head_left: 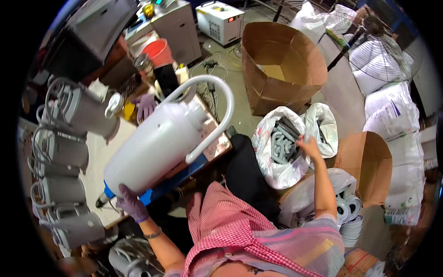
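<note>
My left hand (131,203), in a purple glove, grips the bottom end of a large white plastic tank (152,147) with a long curved handle (217,120). The tank lies tilted over the edge of a work table (99,157). My right hand (308,145) is bare and reaches into an open white plastic bag (277,173) of grey plastic parts (282,143). Its fingers rest on those parts; whether they grip one is hidden. A checked pink apron covers my lap.
Several grey tanks (64,147) line the table's left side. A co-worker's purple-gloved hand (145,106) is behind the tank. A big open cardboard box (277,64), a smaller box (369,161), stacked white caps (348,212), white sacks (392,120) and a fan (374,51) stand to the right.
</note>
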A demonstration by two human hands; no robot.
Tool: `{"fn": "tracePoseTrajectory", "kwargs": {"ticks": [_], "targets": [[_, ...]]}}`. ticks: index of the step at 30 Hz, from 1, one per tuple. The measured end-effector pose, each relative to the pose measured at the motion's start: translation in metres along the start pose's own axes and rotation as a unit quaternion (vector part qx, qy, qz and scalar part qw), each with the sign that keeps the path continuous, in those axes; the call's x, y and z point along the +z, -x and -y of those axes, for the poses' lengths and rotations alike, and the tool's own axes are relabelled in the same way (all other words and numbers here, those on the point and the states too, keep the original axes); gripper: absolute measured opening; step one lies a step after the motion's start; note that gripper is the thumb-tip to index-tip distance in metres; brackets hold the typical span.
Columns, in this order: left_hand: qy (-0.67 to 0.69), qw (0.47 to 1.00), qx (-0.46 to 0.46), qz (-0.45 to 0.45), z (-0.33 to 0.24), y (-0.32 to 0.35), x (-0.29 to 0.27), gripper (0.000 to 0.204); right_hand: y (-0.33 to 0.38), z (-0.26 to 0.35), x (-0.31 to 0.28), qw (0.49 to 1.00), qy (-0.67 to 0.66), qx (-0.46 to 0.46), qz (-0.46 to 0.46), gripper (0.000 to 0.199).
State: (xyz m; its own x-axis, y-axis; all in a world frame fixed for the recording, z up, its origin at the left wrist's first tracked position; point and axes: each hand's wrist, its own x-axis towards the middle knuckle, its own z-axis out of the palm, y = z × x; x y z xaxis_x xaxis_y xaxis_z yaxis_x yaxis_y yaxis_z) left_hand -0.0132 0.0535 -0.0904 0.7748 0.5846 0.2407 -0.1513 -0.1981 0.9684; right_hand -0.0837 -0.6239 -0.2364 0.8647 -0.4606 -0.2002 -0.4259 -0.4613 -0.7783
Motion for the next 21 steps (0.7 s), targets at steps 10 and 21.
{"fn": "tracePoseTrajectory", "kwargs": {"ticks": [10, 21], "targets": [[0.054, 0.998, -0.034, -0.011, -0.003, 0.005, -0.006, 0.043, 0.026, 0.239, -0.057, 0.994, 0.007, -0.024, 0.102, 0.029], [0.092, 0.995, -0.037, 0.026, -0.016, 0.006, -0.003, 0.034, 0.049, 0.427, 0.046, 0.800, -0.416, -0.326, 0.284, 0.035]]}}
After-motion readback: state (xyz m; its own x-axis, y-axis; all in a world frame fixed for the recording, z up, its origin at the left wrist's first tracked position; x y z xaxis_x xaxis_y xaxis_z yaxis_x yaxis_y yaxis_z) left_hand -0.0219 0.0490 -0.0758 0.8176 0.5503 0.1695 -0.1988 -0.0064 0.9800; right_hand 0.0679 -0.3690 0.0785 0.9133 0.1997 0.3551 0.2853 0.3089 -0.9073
